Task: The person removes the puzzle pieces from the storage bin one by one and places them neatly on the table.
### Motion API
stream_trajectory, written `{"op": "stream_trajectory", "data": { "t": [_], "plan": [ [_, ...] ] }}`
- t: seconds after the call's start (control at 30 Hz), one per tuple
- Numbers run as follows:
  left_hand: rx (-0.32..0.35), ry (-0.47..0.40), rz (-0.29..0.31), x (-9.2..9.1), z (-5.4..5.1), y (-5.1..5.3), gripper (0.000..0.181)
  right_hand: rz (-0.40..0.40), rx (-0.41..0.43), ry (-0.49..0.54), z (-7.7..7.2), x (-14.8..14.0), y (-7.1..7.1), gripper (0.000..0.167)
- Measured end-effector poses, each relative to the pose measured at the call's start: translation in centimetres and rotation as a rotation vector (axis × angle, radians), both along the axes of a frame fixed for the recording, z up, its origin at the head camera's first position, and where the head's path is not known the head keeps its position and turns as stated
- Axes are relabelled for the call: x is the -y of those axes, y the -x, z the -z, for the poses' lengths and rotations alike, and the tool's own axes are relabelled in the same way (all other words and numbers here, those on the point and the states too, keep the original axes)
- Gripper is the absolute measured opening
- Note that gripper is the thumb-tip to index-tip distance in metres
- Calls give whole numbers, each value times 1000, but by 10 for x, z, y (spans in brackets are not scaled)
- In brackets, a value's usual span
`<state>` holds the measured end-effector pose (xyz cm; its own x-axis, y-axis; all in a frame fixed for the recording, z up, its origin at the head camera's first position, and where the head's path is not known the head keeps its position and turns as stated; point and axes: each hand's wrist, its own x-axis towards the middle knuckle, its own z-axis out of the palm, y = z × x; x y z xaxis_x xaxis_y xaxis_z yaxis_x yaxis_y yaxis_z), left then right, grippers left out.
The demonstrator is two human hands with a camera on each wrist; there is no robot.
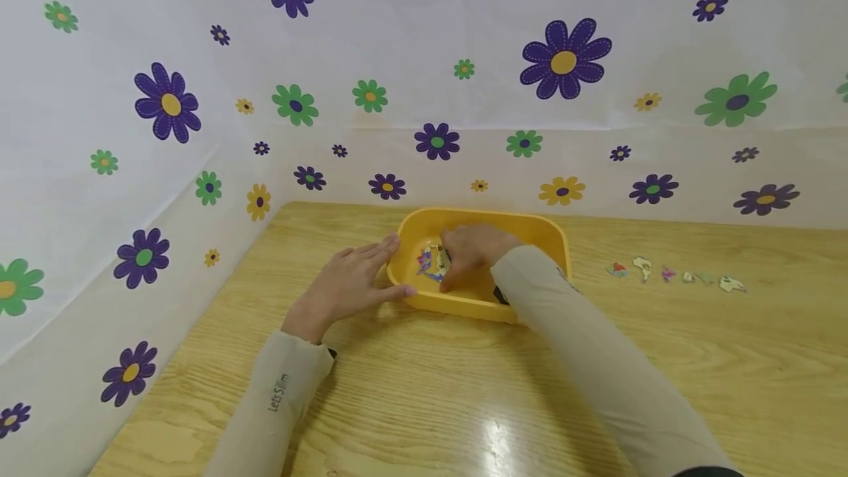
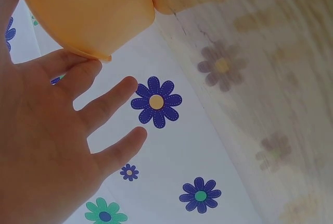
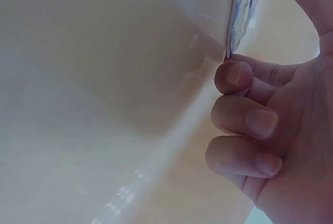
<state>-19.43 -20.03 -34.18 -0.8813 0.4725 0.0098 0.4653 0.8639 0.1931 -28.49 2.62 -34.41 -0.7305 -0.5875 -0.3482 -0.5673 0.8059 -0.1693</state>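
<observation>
A yellow plastic tub [image 1: 457, 305] stands on the wooden table near the wall. My left hand [image 1: 347, 282] rests against the tub's left end, fingers spread and fairly straight, the thumb near the front rim. In the left wrist view its fingertips touch the rim. My right hand [image 1: 473, 245] reaches down inside the tub. In the right wrist view it pinches a thin flat cutout piece [image 3: 244, 15] with a blue and white print, the other fingers curled. Small colourful cutouts [image 1: 424, 262] lie on the tub floor beside the hand; the right forearm hides part of the tub.
To the right of the tub, several small flat cutouts lie in a row on the table [image 1: 662, 337], among them a red and blue one [image 1: 619, 269] and a whitish one [image 1: 732, 284]. A flower-patterned white sheet [image 1: 397, 35] covers the walls behind and at left.
</observation>
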Motion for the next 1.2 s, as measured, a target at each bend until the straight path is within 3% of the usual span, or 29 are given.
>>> {"op": "stream_trajectory", "data": {
  "t": [0.4,0.63,0.77,0.9,1.07,1.2],
  "plan": [
    [-1,-1,-3,0,0,0,89,55,103,26,-6,-2,-1,56],
    [7,0,-5,0,-1,0,89,33,73,19,-6,-3,0,57],
    [6,-1,-2,0,1,0,88,6,53,94,-9,-9,0,60],
    [-3,-11,-1,0,3,0,88,8,37,160,-18,-17,-2,64],
    [2,-13,-6,0,3,0,89,22,-28,135,-33,-27,-6,78],
    [9,-7,-11,-1,1,0,90,43,-28,156,-41,-35,-6,81]
  ]
}}
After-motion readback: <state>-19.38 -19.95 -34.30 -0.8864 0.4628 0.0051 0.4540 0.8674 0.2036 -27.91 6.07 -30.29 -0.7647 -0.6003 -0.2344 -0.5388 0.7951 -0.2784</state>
